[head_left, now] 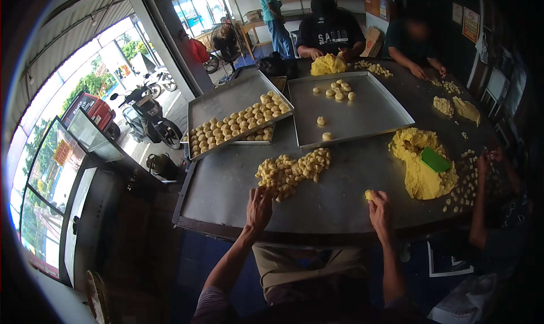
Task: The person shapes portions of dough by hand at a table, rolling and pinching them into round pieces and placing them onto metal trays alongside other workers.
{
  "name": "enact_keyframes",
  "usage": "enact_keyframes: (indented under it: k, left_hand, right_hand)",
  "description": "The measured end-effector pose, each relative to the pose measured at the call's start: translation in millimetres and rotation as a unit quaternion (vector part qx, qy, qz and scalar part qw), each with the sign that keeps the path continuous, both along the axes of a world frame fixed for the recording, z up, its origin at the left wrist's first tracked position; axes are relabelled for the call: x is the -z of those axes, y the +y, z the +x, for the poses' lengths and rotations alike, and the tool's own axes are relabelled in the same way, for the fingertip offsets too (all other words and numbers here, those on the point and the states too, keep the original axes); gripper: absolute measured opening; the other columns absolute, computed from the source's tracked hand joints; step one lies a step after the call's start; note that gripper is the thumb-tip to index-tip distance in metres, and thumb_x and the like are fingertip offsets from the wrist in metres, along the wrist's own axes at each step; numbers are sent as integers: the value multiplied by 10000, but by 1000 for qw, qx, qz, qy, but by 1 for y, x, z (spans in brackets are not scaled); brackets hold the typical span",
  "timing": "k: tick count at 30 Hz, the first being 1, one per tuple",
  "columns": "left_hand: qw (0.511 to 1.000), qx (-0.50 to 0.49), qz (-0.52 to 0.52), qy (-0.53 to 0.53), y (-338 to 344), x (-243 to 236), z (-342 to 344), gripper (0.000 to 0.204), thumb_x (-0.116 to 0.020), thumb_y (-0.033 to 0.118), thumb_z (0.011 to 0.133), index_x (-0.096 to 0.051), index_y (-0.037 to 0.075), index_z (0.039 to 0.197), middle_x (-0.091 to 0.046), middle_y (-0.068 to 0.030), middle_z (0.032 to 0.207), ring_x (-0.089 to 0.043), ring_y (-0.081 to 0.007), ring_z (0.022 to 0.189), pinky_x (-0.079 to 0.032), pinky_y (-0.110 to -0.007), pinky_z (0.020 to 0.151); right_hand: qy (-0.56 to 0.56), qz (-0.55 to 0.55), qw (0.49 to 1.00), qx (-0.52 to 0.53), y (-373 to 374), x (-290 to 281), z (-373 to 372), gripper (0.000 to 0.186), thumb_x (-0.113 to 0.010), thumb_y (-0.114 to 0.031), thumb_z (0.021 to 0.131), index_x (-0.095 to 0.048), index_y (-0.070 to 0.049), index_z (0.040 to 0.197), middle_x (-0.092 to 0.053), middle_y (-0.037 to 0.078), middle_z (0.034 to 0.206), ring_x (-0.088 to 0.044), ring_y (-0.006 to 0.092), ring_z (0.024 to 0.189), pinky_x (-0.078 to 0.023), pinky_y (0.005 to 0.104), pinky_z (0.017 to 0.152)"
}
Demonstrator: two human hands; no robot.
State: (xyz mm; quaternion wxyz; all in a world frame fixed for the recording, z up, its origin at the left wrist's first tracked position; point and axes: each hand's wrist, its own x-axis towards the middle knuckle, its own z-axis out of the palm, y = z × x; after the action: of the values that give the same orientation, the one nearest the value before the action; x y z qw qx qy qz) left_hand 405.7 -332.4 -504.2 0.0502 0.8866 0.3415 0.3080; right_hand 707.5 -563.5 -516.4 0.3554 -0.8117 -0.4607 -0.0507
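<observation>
A grey metal worktable (226, 202) fills the room before you. Printing marks an orange poster (471, 26) on the far right wall, a co-worker's black shirt (326, 28) at the far side, and a yellow sign (62, 153) at left. On the table's far left, a shallow metal tray (212, 106) holds rows of round dough balls (235, 124), overlapping another tray beneath; the right-hand tray (371, 117) carries a small cluster and two stray balls nearer you. Your left hand (259, 209) touches the near edge of a heap of small dough pieces (289, 171); whether its curled fingers grip one, you cannot tell. Your right hand (381, 209) pinches a yellow dough piece (369, 195), left of a dough mass (419, 174) bearing a green scraper (435, 159).
</observation>
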Motion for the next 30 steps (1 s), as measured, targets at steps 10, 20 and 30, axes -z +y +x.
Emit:
enact_keyframes:
  k: [10,20,30]
  left_hand:
    - [889,-117,-305,-321,20,-2,-2,309,-639,262,920,-664,29,1122,-691,-161,1003,-701,-248,814,-535,-375,724]
    - [976,167,-139,-16,-46,16,62,241,-619,162,911,-617,36,1117,-646,-145,948,-632,-329,890,-510,-408,762]
    - [946,175,-261,-76,-22,-9,61,174,-640,185,902,-602,25,958,-609,-147,932,-632,-293,794,-511,-403,702]
  right_hand:
    - [-86,-30,995,-35,-24,15,35,492,-595,-31,889,-429,14,1350,-502,201,1234,-552,400,1077,-483,473,882]
    - [22,-14,999,18,-25,-5,14,309,-630,-10,889,-617,35,1195,-589,198,1207,-568,383,1089,-469,433,920]
    - [4,-203,979,-32,-19,-20,33,315,-613,20,869,-590,22,1183,-533,181,1192,-558,349,1094,-477,433,918]
